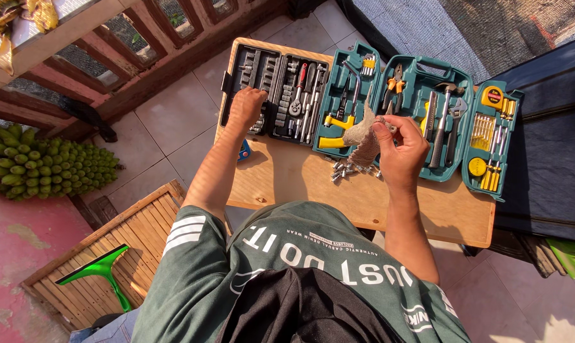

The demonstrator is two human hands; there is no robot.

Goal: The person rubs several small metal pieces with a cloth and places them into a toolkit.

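Wooden table (389, 203): rag (362, 136) hanging upright

Hard, warm sunlight, bright overall; striped shadows from the railing (141, 51) at 10 o'clock fall across the left forearm. Deep shadow at 2 o'clock, glare on the floor tiles (554, 324) at 5 o'clock. Sharp focus, with wide-angle bending at the edges.

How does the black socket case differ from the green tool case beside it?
The black socket case is smaller and holds sockets and a ratchet; the green tool case is wider, with an extra side flap, holding pliers, a hammer and screwdrivers. The left hand rests in the black one; the right hand holds a cloth over the green one. Both lie open on the wooden table.
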